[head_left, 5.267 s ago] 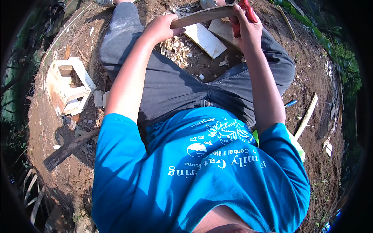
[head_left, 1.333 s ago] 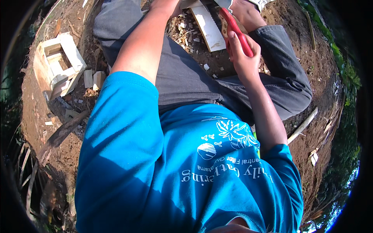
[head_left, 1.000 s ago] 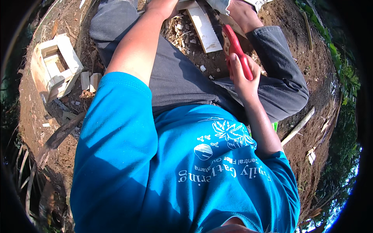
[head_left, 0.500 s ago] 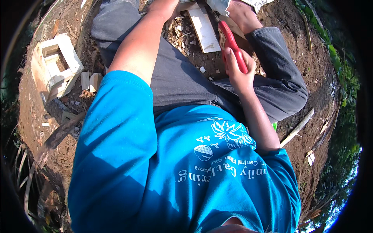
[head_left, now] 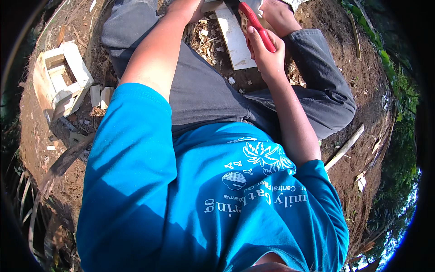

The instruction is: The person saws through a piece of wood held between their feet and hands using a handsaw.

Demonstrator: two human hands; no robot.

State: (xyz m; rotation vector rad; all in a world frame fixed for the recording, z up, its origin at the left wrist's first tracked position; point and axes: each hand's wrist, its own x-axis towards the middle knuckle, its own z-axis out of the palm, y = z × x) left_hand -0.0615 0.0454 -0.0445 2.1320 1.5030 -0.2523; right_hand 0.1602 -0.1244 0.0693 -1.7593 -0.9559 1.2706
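Note:
My right hand [head_left: 270, 56] is wrapped round the red handle [head_left: 257, 27] of what looks like a hand saw, its thumb lying along the side. The saw's blade is mostly hidden and runs toward the upper edge. Under it and to the left, a pale wooden board [head_left: 233, 41] lies between my legs, its far end out of view. My left hand [head_left: 192, 10] reaches down to the top edge beside another piece of wood [head_left: 214, 6]. Its fingers are cut off by the picture's rim, so their grip cannot be seen.
An open wooden box frame [head_left: 63, 79] stands on the soil at the left, with small wood blocks [head_left: 100, 96] beside it. Wood chips [head_left: 208, 45] are scattered between my legs. A thick branch [head_left: 63, 165] lies at lower left, a pale stick [head_left: 344, 147] at right.
My right hand and the red handle have moved up and to the left, toward the board's far end. My left arm has barely shifted.

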